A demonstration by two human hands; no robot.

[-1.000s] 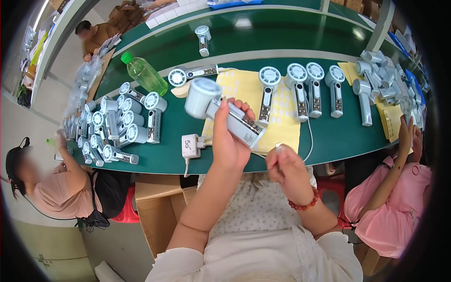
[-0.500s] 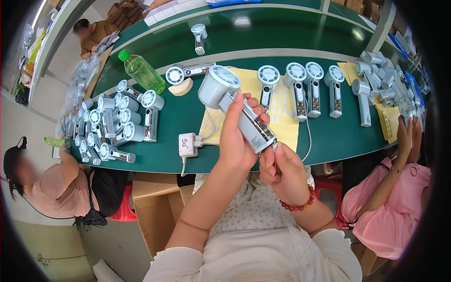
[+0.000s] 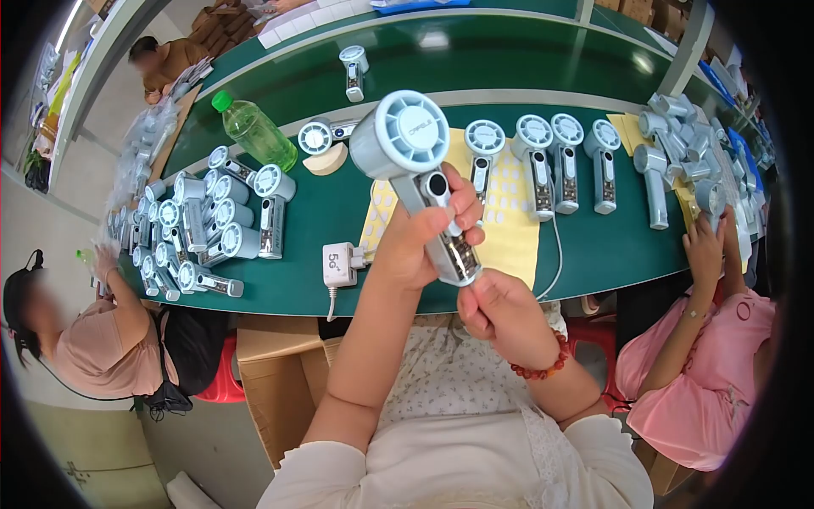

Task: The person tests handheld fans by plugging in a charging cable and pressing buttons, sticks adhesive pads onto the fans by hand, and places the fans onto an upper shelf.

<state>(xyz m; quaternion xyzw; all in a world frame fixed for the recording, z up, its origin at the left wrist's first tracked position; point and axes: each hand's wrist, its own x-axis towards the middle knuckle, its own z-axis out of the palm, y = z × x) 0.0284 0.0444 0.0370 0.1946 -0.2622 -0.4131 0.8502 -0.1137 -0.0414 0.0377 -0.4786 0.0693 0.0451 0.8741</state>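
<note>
My left hand (image 3: 415, 242) is wrapped round the handle of a light-blue handheld fan (image 3: 411, 136), its thumb lying on the front of the handle near the button. The fan is tilted, its round grille facing me. At the bottom end of the handle, my right hand (image 3: 509, 318) is closed in a pinch on a charging cable's plug, which the fingers now hide. A white cable (image 3: 558, 246) runs down from the table towards that hand. Left of the fan lies a white charger (image 3: 339, 265) marked 5G. Behind it are yellow sticker sheets (image 3: 509, 246).
Several fans (image 3: 538, 170) stand in a row behind my hands. More fans (image 3: 203, 212) are heaped at left, near a green bottle (image 3: 259, 131), and a pile (image 3: 691, 136) lies at right. Co-workers sit on both sides. An open carton (image 3: 275, 348) is below the table edge.
The fan has turned so its grille and handle front face me. My left thumb has moved onto the handle's front. My right hand has shifted slightly down and left, hiding the plug.
</note>
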